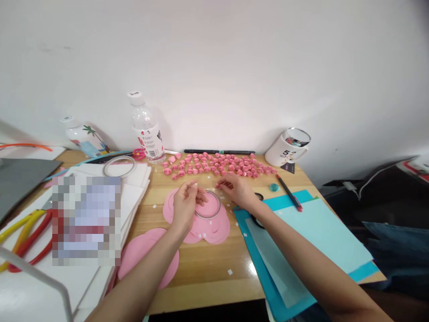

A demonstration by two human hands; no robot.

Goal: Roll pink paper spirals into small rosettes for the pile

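1. Holding the left hand (186, 202) over the farther pile of pink paper discs (212, 229), with thumb and forefinger nearly together; perhaps pinching a tiny pale scrap, too small to tell
2. Holding the right hand (237, 190) just across from it, with fingertips drawn narrow; cannot tell what, if anything, between them
3. Lying on that farther pile, close under the left fingers: a thin grey ring (219, 209); cannot tell touching from apart
4. Liable to stray or stick to skin: tiny white squares (229, 272), from a dragging wrist or a puff of air
5. Liable to roll apart: pink paper rosettes (221, 165), from a forward nudge of the right knuckles
6. Liable to slip off the near table edge: turquoise sheet (255, 252) and pale blue sheet (321, 235), from a sweep of the right forearm
7. Counting: two disc piles, including the nearer pile (150, 264); two rings, including one on white papers (134, 166); two bottles (149, 134); one mug (283, 151); one red-tipped pen (288, 191); upwards of ten squares; dozens of rosettes, too crowded for an exact number
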